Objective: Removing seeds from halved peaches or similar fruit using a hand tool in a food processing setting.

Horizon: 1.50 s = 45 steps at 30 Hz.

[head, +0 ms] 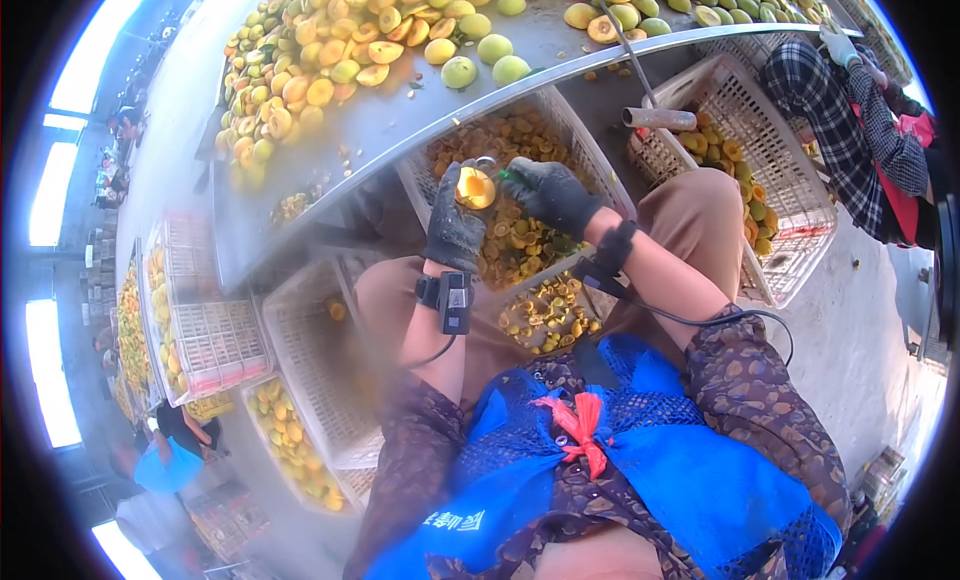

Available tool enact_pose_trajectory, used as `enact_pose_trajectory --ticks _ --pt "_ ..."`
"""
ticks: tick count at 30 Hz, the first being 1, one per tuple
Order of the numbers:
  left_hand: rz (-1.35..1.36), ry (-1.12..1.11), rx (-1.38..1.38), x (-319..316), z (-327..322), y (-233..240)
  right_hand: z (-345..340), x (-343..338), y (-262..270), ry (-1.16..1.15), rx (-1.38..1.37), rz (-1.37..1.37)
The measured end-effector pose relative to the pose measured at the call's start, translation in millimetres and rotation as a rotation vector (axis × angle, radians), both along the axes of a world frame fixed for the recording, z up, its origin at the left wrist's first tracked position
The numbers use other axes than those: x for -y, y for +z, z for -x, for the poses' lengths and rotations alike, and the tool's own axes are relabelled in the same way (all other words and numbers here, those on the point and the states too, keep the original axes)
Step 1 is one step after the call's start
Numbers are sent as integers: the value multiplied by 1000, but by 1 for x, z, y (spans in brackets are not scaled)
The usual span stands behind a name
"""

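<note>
My left hand (454, 231), in a dark work glove, holds a halved yellow fruit (475, 188), peach-like, with its hollowed cut face turned up. In my right hand (559, 196), also gloved, is a small tool with a green handle (511, 176). A curved metal piece (486, 161) shows at the fruit's upper edge; whether it belongs to that tool I cannot tell. Both hands are above a plastic crate (592, 141) of fruit scraps (517, 242) between my knees. More cut pieces (551, 314) lie below, nearer my body.
A metal table (427, 119) ahead bears heaped fruit halves (322, 55) and whole green fruit (495, 49). A metal rod with a tubular end (660, 119) juts over its edge. Crates stand right (787, 152) and left (315, 355). A co-worker's gloved hand (838, 46) is far right.
</note>
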<state>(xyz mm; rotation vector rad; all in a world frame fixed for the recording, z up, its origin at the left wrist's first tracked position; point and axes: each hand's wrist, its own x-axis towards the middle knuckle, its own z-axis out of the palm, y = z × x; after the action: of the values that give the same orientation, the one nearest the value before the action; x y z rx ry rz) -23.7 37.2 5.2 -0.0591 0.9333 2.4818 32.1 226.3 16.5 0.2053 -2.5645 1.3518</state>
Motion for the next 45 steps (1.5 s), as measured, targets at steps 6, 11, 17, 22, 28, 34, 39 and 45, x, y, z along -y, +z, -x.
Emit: enact_pose_trajectory --ticks 6,11,17,22,28,34,39,45 --pt "1 34 52 -11 -12 11 3 5 -20 -99 -7 -75" --pt "942 250 -852 33 1 -2 11 14 -10 -168 -16 -91" --pt "1651 413 -1282 170 -39 161 -22 -8 -31 249 310 -529" --pt "1368 221 -593 305 -71 136 3 8 15 133 284 -328" --pt "1755 450 -735 322 27 128 104 -8 132 115 -255 -225" --pt "1680 460 -1306 191 272 156 328 -95 145 42 -343 -717" --pt "1751 331 -1304 133 474 136 490 -115 157 -86 -241 -665" --pt "2399 -128 -1544 119 693 80 656 -107 129 -99 -114 -424"
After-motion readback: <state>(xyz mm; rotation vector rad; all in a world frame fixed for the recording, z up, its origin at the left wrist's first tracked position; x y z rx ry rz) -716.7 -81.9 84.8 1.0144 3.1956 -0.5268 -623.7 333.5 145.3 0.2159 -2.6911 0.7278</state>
